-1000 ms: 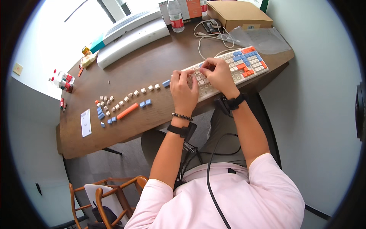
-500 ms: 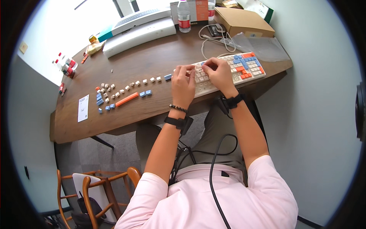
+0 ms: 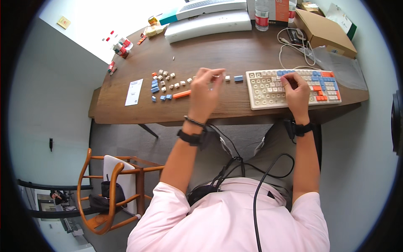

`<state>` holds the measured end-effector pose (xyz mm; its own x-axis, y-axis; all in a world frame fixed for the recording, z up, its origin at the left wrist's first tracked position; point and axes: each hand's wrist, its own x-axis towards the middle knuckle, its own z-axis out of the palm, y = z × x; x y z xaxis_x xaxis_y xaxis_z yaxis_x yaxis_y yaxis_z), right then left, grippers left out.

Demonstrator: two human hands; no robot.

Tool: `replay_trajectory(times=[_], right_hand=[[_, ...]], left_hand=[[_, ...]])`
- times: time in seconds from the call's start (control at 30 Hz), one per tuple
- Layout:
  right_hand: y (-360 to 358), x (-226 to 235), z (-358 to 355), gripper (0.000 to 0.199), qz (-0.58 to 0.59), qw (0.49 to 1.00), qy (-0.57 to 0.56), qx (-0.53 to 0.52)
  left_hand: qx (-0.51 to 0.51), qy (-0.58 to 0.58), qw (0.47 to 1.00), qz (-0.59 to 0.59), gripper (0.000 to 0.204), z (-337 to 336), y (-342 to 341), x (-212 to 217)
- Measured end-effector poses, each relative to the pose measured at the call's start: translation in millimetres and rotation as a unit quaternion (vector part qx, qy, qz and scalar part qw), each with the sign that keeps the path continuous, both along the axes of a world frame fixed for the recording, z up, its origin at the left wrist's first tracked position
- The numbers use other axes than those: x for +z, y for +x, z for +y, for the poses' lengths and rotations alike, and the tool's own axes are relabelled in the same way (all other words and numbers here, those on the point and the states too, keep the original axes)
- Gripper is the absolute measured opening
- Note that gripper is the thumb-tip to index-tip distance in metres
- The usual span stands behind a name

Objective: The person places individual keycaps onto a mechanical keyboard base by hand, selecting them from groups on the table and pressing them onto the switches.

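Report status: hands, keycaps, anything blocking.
Left hand over the loose keycaps, grip unclear. Right hand on the keyboard. Nothing blocking.

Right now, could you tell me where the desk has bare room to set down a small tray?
The widest bare patch of the desk lies between the white flat device at the back and the row of loose keycaps. A smaller strip runs along the front edge below the orange bar key. It is crowded around the keyboard, both hands, the cables and cardboard box.

One keyboard (image 3: 294, 87), one long orange keycap (image 3: 181, 94), one cardboard box (image 3: 323, 31), one plastic bottle (image 3: 261, 12), one paper slip (image 3: 134, 92).
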<state>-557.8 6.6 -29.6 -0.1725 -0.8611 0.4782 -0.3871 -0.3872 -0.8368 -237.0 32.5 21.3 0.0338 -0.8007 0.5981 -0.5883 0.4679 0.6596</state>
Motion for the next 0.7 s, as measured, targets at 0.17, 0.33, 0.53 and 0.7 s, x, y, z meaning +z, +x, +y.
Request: replay_trajectory(times=[0.17,0.33,0.53,0.7], right_hand=[[2.2,3.5,-0.2,0.007,0.017,1.0,0.006,-0.004],[0.2,2.4,3.4,0.006,0.018,1.0,0.011,-0.001],[2.2,2.2,4.2,0.007,-0.004,1.0,0.018,0.012],[3.4,4.0,3.4,0.007,-0.01,1.0,0.019,0.012]], left_hand=[[0.059,0.059,0.991,-0.107,0.019,-26.5,128.5,7.2],[0.147,0.131,0.931,-0.308,0.018,-51.3,179.9,11.4],[0.178,0.153,0.898,-0.372,0.016,-88.8,219.6,-8.3],[0.179,0.169,0.891,-0.382,0.016,-102.1,228.1,-14.4]])
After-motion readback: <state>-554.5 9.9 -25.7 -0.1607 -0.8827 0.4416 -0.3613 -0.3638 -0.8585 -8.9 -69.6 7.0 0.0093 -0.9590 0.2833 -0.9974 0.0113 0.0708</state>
